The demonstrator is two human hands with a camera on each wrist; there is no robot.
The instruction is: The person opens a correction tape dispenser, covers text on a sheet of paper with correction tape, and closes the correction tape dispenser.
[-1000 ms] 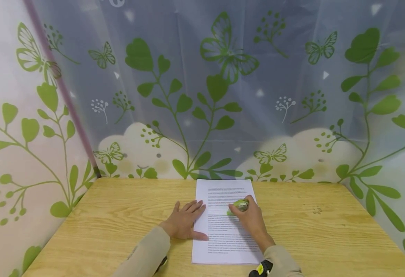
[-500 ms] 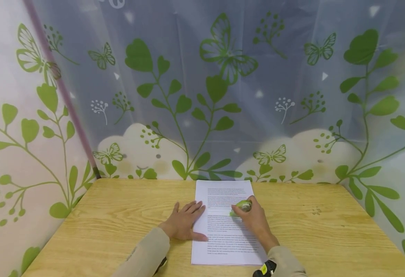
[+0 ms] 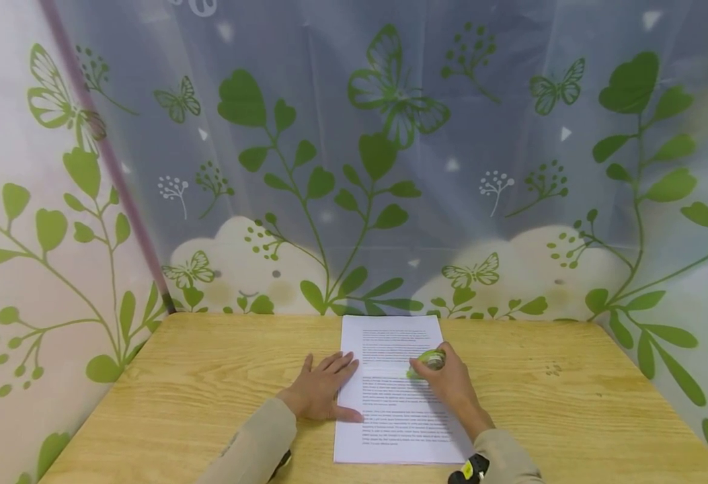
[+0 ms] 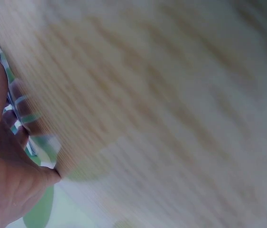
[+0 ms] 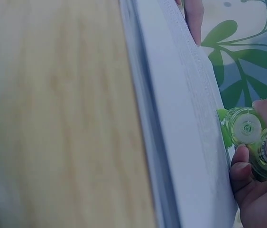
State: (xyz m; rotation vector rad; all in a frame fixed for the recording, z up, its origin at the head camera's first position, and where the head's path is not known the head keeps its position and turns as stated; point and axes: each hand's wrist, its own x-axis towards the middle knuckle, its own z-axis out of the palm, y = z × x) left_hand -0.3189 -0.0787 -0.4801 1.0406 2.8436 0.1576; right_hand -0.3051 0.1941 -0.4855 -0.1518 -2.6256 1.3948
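Observation:
A stack of printed paper (image 3: 390, 444) lies on the wooden table, with a white gap between two blocks of its text. My right hand (image 3: 453, 384) pinches a green correction tape (image 3: 432, 361) between thumb and fingers. In the right wrist view the correction tape (image 5: 244, 128) shows its clear case and round reels, and its green tip is right at the sheet's surface. My left hand (image 3: 323, 388) rests with spread fingers over the left edge of the paper, thumb lying on the sheet. The left wrist view catches part of this hand (image 4: 14, 171) beside the wood.
The wooden table (image 3: 220, 376) extends to both sides of the paper and ends at a patterned curtain (image 3: 329, 202) with green leaves and butterflies. A dark wristband device (image 3: 470, 468) sits at the right sleeve. A small worn mark (image 3: 553, 368) shows at the right.
My right hand has slid to the right across the page along the white gap, with the correction tape in its grip. The left hand stays in place on the paper's edge.

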